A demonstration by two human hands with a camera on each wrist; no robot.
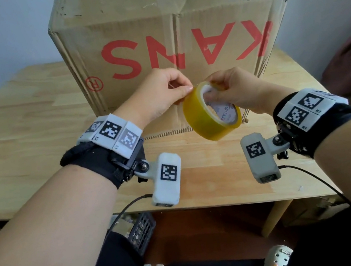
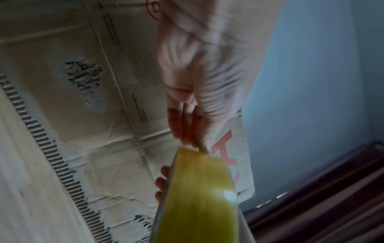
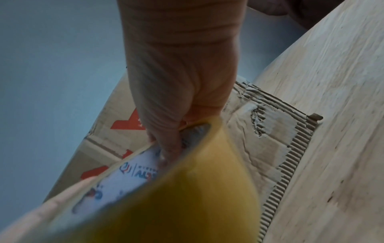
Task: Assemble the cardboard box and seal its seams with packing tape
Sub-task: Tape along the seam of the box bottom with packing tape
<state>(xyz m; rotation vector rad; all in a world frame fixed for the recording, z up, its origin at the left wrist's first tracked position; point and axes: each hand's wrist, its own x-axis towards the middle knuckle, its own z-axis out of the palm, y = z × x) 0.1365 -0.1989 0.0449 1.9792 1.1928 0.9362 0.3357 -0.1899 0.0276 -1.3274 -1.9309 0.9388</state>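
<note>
- Right hand (image 1: 235, 91) has its fingers hooked through the core of the tape roll (image 1: 212, 112), held above the table (image 1: 28, 126), just in front of the cardboard box (image 1: 167, 40).
- Left hand (image 1: 163, 95) is pinching at the roll's top edge, probably hunting for the tape end.
- Risk: the tape splits into a sliver if picked at an angle.
- The near flap lies flat on the table, so the box isn't closed yet, and tape could snag it.
</note>
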